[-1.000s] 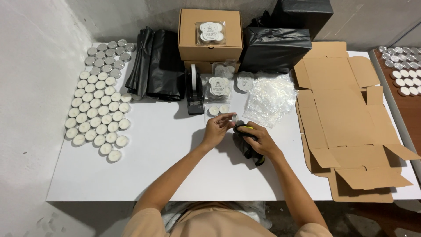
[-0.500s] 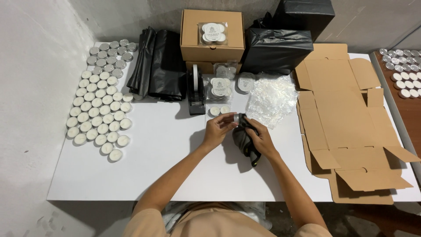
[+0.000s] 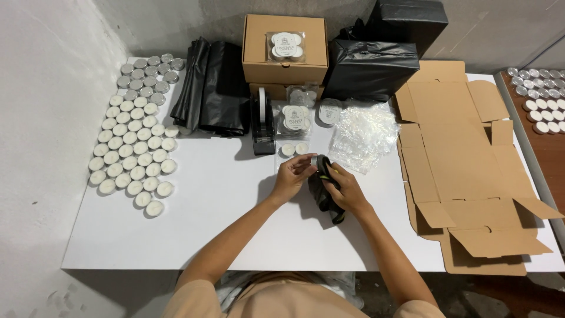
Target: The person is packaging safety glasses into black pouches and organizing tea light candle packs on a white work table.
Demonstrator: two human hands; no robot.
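Head view: both hands met over the white table (image 3: 223, 235), fingers working one small item.
Left hand (image 3: 291, 176): fingertips pinched together on a tealight (image 3: 321, 162).
Right hand (image 3: 348, 189): clamped around a black tool with yellow trim (image 3: 327, 191); its kind was hard to make out.
Beyond the hands: tape dispenser (image 3: 262, 121), clear packs of tealights (image 3: 292, 118), a closed brown box (image 3: 285, 50) with a clear pack of white rounds on top.
Left of the left hand: rows of loose tealights (image 3: 132, 153), folded black bags (image 3: 215, 85).
Right of the right hand: crumpled clear wrappers (image 3: 365, 132), a flattened carton (image 3: 465, 159).
Far right: another batch of tealights (image 3: 544, 94), cut off by the frame.
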